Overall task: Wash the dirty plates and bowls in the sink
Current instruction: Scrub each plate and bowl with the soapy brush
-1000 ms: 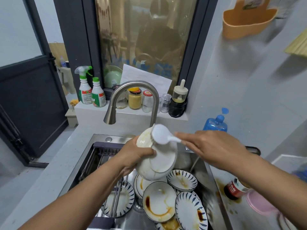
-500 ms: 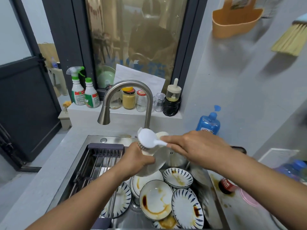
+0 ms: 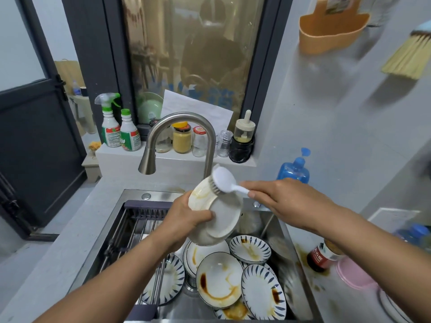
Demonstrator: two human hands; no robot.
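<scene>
My left hand (image 3: pixel 184 220) grips a white plate (image 3: pixel 219 217) by its left rim, tilted on edge above the sink (image 3: pixel 112 224), its brown-stained rim facing up. In my right hand (image 3: pixel 286 201) I hold the handle of a white dish brush (image 3: pixel 222 179); its bristles press on the plate's upper edge. Below, several dirty plates and bowls lie in the basin: a white plate with brown sauce (image 3: pixel 219 283), blue-patterned plates (image 3: pixel 263 292) and a small patterned bowl (image 3: pixel 250 249).
The curved steel faucet (image 3: pixel 179 141) arches just behind the plate. A drying rack (image 3: pixel 137 231) fills the sink's left side. Spray bottles (image 3: pixel 116 129) and jars (image 3: pixel 182 141) stand on the ledge. A blue soap bottle (image 3: pixel 295 171), a sauce bottle (image 3: pixel 320 256) and a pink bowl (image 3: pixel 354 273) sit at right.
The brush has shifted from the plate's top left toward its upper right edge. The plate has tilted so more of its stained rim shows. The camera has moved slightly.
</scene>
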